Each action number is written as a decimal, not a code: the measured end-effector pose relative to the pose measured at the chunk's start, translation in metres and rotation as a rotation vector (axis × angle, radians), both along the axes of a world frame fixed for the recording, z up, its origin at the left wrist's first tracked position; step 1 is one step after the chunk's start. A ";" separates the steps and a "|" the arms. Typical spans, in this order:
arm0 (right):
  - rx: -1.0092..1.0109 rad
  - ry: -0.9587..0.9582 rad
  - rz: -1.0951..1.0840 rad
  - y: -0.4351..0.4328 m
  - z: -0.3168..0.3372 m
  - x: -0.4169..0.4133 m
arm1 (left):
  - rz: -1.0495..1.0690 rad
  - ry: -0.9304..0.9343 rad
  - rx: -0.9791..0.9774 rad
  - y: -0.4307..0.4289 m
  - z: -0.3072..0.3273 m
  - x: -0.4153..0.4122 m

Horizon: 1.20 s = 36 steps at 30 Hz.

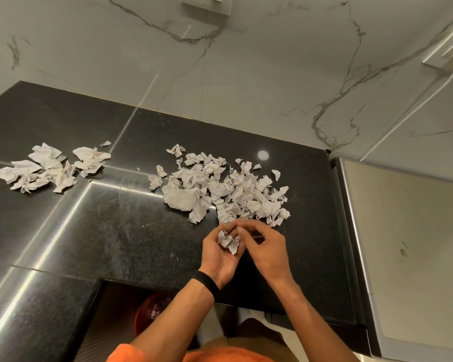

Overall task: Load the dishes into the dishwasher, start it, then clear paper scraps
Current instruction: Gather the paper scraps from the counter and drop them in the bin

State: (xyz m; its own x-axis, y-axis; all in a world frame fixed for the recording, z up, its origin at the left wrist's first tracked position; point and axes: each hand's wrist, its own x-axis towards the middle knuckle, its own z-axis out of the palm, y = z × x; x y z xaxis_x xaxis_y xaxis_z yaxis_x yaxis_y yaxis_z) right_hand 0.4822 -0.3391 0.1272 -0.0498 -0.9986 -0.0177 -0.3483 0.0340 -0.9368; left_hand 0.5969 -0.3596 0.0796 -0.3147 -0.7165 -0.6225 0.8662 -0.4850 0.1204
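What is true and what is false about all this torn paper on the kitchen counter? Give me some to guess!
1. The left hand holds crumpled scraps. True.
2. All the paper on the counter lies in one pile. False: there are two, a bigger pile by the hands and a smaller pile further left.
3. The counter is white. False: it is black; the wall behind it is the pale one.
4. A red bin stands down below the counter's edge. True.
5. The black band is on the right wrist. False: it is on the left wrist.
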 end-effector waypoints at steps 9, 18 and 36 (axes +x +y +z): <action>-0.005 0.338 0.002 -0.039 -0.027 0.004 | 0.126 0.002 0.046 0.005 -0.001 0.038; -0.042 0.675 0.105 -0.054 -0.053 -0.005 | 0.219 -0.048 0.053 0.008 0.000 0.064; -0.113 0.148 0.074 -0.004 -0.024 0.008 | 0.141 -0.003 0.040 -0.003 0.003 0.035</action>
State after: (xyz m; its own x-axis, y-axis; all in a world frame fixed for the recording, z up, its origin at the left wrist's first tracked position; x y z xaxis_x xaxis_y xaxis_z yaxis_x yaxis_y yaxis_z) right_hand 0.4902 -0.3430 0.1027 0.0303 -0.9948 0.0970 -0.4799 -0.0996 -0.8716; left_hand 0.6324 -0.3621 0.0823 -0.2106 -0.7282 -0.6522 0.9259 -0.3626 0.1059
